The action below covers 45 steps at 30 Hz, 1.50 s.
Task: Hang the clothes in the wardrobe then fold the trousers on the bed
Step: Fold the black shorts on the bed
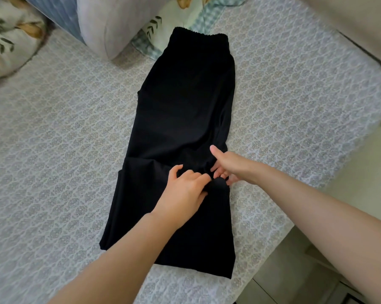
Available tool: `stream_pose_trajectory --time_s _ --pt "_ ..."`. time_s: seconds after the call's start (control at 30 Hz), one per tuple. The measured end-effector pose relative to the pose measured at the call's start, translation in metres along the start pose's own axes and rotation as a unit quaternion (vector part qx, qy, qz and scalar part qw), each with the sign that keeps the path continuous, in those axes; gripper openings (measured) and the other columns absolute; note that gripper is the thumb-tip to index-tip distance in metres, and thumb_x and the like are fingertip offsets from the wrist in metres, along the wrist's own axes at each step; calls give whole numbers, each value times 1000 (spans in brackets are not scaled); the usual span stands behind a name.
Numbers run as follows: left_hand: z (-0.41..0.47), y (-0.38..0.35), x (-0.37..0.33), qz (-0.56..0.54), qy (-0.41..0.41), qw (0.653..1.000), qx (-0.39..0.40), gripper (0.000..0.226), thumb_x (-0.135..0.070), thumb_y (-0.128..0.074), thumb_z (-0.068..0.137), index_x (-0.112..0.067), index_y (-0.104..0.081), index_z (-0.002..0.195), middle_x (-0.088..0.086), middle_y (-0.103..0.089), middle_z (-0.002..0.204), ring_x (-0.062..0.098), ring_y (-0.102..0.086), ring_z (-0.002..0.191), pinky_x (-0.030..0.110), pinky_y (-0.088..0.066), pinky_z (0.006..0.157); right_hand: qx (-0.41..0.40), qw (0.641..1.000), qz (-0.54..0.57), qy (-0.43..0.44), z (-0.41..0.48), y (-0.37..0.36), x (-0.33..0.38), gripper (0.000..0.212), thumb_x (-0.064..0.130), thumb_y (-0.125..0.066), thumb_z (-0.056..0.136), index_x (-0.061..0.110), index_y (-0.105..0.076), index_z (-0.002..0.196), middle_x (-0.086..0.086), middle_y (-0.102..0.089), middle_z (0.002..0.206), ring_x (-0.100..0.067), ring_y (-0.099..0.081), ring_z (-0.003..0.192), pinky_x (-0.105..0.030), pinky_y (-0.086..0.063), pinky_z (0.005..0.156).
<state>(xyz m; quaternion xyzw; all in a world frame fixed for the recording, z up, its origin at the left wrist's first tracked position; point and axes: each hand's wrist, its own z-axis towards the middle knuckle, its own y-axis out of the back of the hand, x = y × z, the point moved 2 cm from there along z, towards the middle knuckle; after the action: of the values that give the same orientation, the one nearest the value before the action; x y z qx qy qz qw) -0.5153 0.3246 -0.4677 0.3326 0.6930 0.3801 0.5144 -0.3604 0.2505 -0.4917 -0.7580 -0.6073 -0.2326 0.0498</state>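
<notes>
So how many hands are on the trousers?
2. The left hand pinches bunched cloth partway down the trousers. The right hand grips the cloth right beside it, nearer the right edge. None seem hidden.

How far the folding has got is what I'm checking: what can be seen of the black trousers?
The black trousers lie flat and lengthwise on the patterned bedspread, apparently folded leg over leg. The gathered elastic waistband is at the far end and the hems are nearest the camera. The fabric looks smooth and matte. Near mid-length both hands, the left hand and the right hand, grip bunched fabric.
</notes>
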Motion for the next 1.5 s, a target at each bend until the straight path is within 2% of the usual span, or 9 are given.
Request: stream_pose_trajectory --time_s 0.23,0.37,0.43,0.5,0.67,0.8,0.97,1.17,1.5 --pt "52 -30 4 13 129 991 29 31 -46 -53 96 -23 -62 113 -7 -65 93 17 -49 109 35 -25 101 110 993 24 -43 20 18 10 70 70 -36 91 5 -59 88 0 -44 62 -12 -38 55 -31 -46 72" --pt "57 -39 10 41 158 987 17 29 -47 -53 96 -24 -64 108 -8 -65 87 17 -48 105 33 -28 97 -52 991 -95 77 9 15 5 41 44 -45 98 7 -62 91 1 -55 75 -14 -51 71 -36 -52 84" --pt "57 -41 13 40 162 986 -3 28 -48 -53 96 -24 -65 103 -9 -64 85 17 -48 104 32 -28 95 -225 917 -249 217 -10 6 -9 15 23 -50 95 12 -59 102 1 -55 92 -17 -51 87 -36 -48 85" --pt "56 -40 17 44 152 987 -21 30 -50 -56 93 -22 -65 98 -9 -63 85 18 -47 102 32 -32 94 -306 818 -353 335 -38 -7 -27 33 6 -49 86 11 -55 118 -2 -54 109 -21 -50 100 -35 -49 86" --pt "51 -27 43 35 133 988 -75 41 -52 -69 82 -18 -65 106 -4 -62 101 21 -50 106 37 -39 95 -234 682 -550 422 -46 -16 -80 72 -10 -63 64 5 -53 134 -10 -54 134 -29 -47 130 -39 -30 113" --pt "32 -12 68 4 107 993 -55 45 -21 -77 80 -15 -58 121 0 -55 118 23 -44 116 44 -44 97 -255 628 -590 438 -33 -13 -80 74 -13 -60 69 7 -49 139 -13 -55 127 -35 -49 128 -47 -31 114" --pt "-11 6 101 189 -120 974 -39 52 -4 -48 85 -10 -51 137 12 -48 142 34 -44 130 44 -33 108 -194 522 -680 477 -16 -20 -71 72 6 -52 85 10 -27 152 -14 -33 154 -32 -28 144 -50 -27 116" --pt "-54 21 167 362 -225 890 161 105 -5 -78 70 -14 -20 156 12 -13 164 31 -6 151 49 -4 119 -171 524 -687 473 -1 -3 -86 74 2 -46 86 11 -20 154 -17 -21 159 -28 -27 145 -50 -28 115" --pt "-33 20 190 412 -304 853 104 103 5 -53 74 -26 -3 158 6 0 166 38 -1 151 58 0 120 -152 487 -689 515 5 -2 -84 75 -3 -26 89 29 -14 155 -29 -22 154 -37 -28 143 -56 -29 113"
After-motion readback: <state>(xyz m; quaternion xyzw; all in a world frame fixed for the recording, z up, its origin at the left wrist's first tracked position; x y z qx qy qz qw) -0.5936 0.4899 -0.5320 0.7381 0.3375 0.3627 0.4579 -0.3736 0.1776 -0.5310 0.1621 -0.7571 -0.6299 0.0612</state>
